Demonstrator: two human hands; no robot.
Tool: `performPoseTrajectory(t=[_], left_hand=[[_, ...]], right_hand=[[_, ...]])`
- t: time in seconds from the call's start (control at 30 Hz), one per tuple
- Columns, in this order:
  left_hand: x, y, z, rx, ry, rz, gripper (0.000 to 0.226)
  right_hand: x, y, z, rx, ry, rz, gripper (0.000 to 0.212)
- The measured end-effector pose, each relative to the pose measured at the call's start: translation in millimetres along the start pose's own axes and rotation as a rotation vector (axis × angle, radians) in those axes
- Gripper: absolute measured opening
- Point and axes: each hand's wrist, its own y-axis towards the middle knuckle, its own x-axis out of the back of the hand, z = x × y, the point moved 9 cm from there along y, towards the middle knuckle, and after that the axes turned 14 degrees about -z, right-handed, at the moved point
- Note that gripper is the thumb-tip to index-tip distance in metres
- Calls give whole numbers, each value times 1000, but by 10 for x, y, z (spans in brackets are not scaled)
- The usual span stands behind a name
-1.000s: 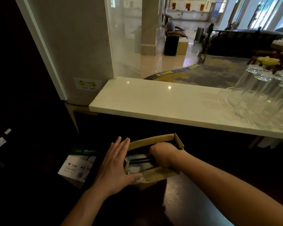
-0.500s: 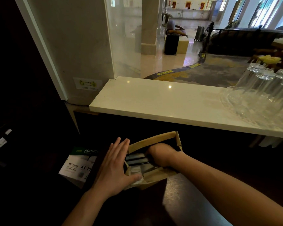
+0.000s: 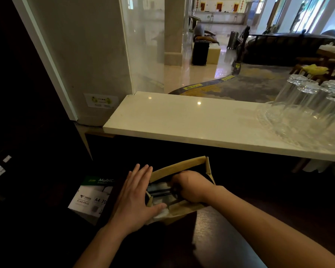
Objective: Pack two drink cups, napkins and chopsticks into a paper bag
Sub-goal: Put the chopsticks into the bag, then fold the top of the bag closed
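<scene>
An open brown paper bag (image 3: 184,209) stands on the dark wooden surface (image 3: 211,238) at the near centre. The left hand (image 3: 132,198) lies flat against the bag's left wall, fingers (image 3: 141,171) extended and thumb hooked over the near rim beside white napkins (image 3: 161,212). The right hand (image 3: 191,187) reaches inside the bag, fingers curled closed around dark chopsticks (image 3: 160,191) lying across its contents. Left of the bag sits a white-and-green box of A4 paper (image 3: 91,198). Beyond, a pale stone counter (image 3: 182,120) carries inverted clear glass tumblers (image 3: 307,101).
</scene>
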Motion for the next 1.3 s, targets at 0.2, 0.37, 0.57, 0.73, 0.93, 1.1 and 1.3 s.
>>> performPoseTrajectory(t=[0.2,0.37,0.57,0.73,0.93,1.1,1.3], left_hand=[[-70,54,86,23,-33,-38,95],[-46,-4,125,109,-161,-61,87],[147,-253,277,292,-505,-201,80],[70,-543,422,344,-581,-174,97],[37,-600,358,343,-341,-273,91],[142,-490,131,73,-197,-432,44],[100,-366,152,61,-176,-462,13]], right_hand=[[366,-191,121,16,71,-103,21],[792,-441,88,-36,180,-284,20],[1214,-945,-266,-157,267,-619,20],[1073,-1331,-748,-416,296,-708,44],[447,-1382,-818,-483,404,-436,60],[440,-1268,-744,-425,468,-545,49],[527,-1038,-778,-362,393,-606,24]])
